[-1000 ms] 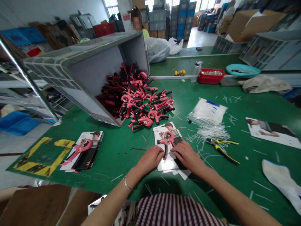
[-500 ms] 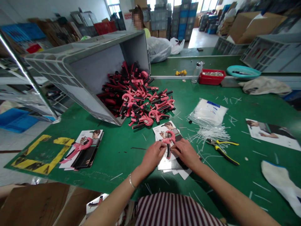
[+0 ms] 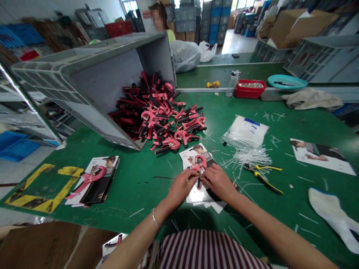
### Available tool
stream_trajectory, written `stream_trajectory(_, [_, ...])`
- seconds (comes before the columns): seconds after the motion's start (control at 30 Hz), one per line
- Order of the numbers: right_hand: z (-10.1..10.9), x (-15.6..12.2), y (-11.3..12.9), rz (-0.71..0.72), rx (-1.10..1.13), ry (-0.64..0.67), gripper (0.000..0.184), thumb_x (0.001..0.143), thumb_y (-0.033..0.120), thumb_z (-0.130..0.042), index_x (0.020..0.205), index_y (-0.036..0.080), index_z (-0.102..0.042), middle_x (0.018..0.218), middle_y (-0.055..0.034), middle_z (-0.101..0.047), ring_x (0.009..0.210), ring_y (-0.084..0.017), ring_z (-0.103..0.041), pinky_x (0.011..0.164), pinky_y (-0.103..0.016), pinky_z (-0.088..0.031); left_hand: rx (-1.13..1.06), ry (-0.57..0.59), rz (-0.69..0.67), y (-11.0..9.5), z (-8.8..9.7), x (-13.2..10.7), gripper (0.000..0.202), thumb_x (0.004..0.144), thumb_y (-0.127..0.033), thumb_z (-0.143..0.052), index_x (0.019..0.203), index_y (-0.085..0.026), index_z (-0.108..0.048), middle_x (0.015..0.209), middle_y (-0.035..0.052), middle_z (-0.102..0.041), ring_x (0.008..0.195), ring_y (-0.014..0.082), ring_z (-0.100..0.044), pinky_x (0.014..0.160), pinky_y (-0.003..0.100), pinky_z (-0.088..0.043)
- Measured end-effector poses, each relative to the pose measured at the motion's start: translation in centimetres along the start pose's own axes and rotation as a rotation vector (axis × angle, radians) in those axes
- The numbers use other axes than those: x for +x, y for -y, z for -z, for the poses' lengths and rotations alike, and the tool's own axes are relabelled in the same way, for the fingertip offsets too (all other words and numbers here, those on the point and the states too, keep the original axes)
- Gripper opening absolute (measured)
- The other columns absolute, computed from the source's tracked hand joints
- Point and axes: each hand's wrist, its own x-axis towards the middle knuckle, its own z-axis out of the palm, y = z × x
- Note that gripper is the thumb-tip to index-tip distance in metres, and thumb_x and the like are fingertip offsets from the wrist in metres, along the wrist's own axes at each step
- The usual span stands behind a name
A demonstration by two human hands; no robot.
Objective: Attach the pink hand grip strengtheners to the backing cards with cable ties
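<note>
A pink and black spring hand grip (image 3: 201, 162) lies on a printed backing card (image 3: 193, 152), on top of a small stack of cards right in front of me. My left hand (image 3: 183, 184) is closed in a pinch over the grip's handles from the left. From the right, my right hand (image 3: 217, 181) pinches at the same spot, and the fingertips of both hands nearly meet. Whatever thin piece may be between the fingertips is too small to make out. Loose white cable ties (image 3: 249, 157) spread beside a plastic bag of ties (image 3: 246, 130), right of the cards.
A grey crate (image 3: 92, 84) tipped on its side spills many hand grips (image 3: 165, 116). Another hand grip (image 3: 91, 177) rests on cards at left. Yellow-black cutting pliers (image 3: 262, 175), a white glove (image 3: 332, 216) and a card (image 3: 322, 155) lie at right. A person (image 3: 161, 22) is behind the crate.
My fingertips have drawn closer together over the grip's handles, and my right hand has shifted slightly left. The whole view has moved a little; the other things lie as before.
</note>
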Motion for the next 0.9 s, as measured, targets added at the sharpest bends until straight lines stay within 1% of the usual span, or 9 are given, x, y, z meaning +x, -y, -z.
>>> stream_trajectory(0.1, [0.1,0.0,0.1,0.01,0.035,-0.018,0.021,0.095,0.029,-0.056,0.08,0.017,-0.062,0.081,-0.0077,-0.065,0.079,-0.021,-0.05,0.079,-0.035,-0.038,-0.003,0.035,0.01,0.0,0.1,0.1,0.008,0.091,-0.022,-0.058,0.094,-0.021,-0.065,0.095,0.0022,-0.069,0.092,0.0174,-0.063,0.086,0.03,-0.047])
stream_trajectory(0.23, [0.0,0.0,0.0,0.066,0.126,-0.031,0.02,0.097,0.026,-0.052,0.085,0.017,-0.065,0.083,-0.0076,-0.065,0.079,-0.02,-0.053,0.079,-0.036,-0.039,0.015,0.05,0.05,0.2,0.4,0.0,0.006,0.089,-0.024,-0.06,0.091,-0.02,-0.065,0.088,0.0016,-0.068,0.084,0.017,-0.063,0.08,0.029,-0.048])
stream_trajectory(0.37, [0.0,-0.1,0.1,0.065,0.217,-0.033,0.018,0.097,0.029,-0.053,0.091,0.019,-0.067,0.087,-0.0076,-0.067,0.08,-0.021,-0.055,0.078,-0.037,-0.041,0.037,0.099,0.035,-0.2,1.0,0.0,0.012,0.092,-0.024,-0.055,0.09,-0.021,-0.066,0.091,0.0026,-0.069,0.088,0.0177,-0.063,0.083,0.03,-0.047])
stream_trajectory(0.47, [0.2,0.0,0.4,0.031,0.211,-0.029,0.017,0.096,0.032,-0.056,0.092,0.019,-0.066,0.087,-0.0079,-0.067,0.082,-0.022,-0.054,0.077,-0.037,-0.042,0.18,0.14,0.042,-1.3,1.3,0.2,0.015,0.093,-0.023,-0.051,0.086,-0.02,-0.065,0.088,0.004,-0.067,0.085,0.019,-0.062,0.08,0.031,-0.046])
stream_trajectory(0.57, [0.6,0.1,0.7,0.05,0.164,-0.005,0.019,0.097,0.03,-0.052,0.088,0.02,-0.065,0.084,-0.0079,-0.065,0.081,-0.022,-0.051,0.077,-0.037,-0.041,0.366,0.138,-0.007,-2.3,1.6,0.4,0.016,0.093,-0.021,-0.05,0.081,-0.019,-0.061,0.084,0.0055,-0.064,0.083,0.0207,-0.059,0.079,0.034,-0.044])
stream_trajectory(0.63, [0.7,0.0,0.7,0.04,0.176,-0.01,0.019,0.097,0.029,-0.052,0.086,0.02,-0.064,0.086,-0.008,-0.063,0.083,-0.023,-0.051,0.078,-0.037,-0.041,0.368,0.119,-0.041,-2.6,1.5,0.4,0.017,0.093,-0.021,-0.048,0.082,-0.019,-0.06,0.085,0.0055,-0.064,0.085,0.0209,-0.058,0.081,0.034,-0.044])
stream_trajectory(0.73, [0.5,-0.3,0.5,-0.025,0.3,-0.05,0.014,0.096,0.027,-0.053,0.089,0.021,-0.063,0.088,-0.0063,-0.064,0.085,-0.022,-0.052,0.079,-0.037,-0.042,0.25,0.086,-0.038,-2.0,0.8,0.0,0.013,0.095,-0.022,-0.046,0.091,-0.02,-0.059,0.093,0.0048,-0.063,0.091,0.0201,-0.058,0.085,0.034,-0.044])
stream_trajectory(0.8, [0.1,-0.5,0.4,-0.081,0.403,-0.095,0.011,0.095,0.025,-0.053,0.089,0.022,-0.062,0.087,-0.0043,-0.065,0.084,-0.021,-0.054,0.079,-0.037,-0.042,0.222,0.039,-0.017,-1.2,-0.3,-0.4,0.013,0.092,-0.027,-0.054,0.103,-0.02,-0.056,0.103,0.0066,-0.062,0.101,0.0221,-0.056,0.092,0.037,-0.044])
stream_trajectory(0.9, [-0.5,-0.8,0.3,-0.139,0.483,-0.2,0.008,0.093,0.023,-0.055,0.09,0.023,-0.062,0.094,-0.0042,-0.067,0.092,-0.022,-0.057,0.087,-0.04,-0.041,0.285,-0.062,0.004,0.1,-2.1,-1.2,0.043,0.082,-0.035,-0.068,0.118,-0.018,-0.05,0.12,0.0122,-0.057,0.115,0.0282,-0.051,0.1,0.047,-0.039])
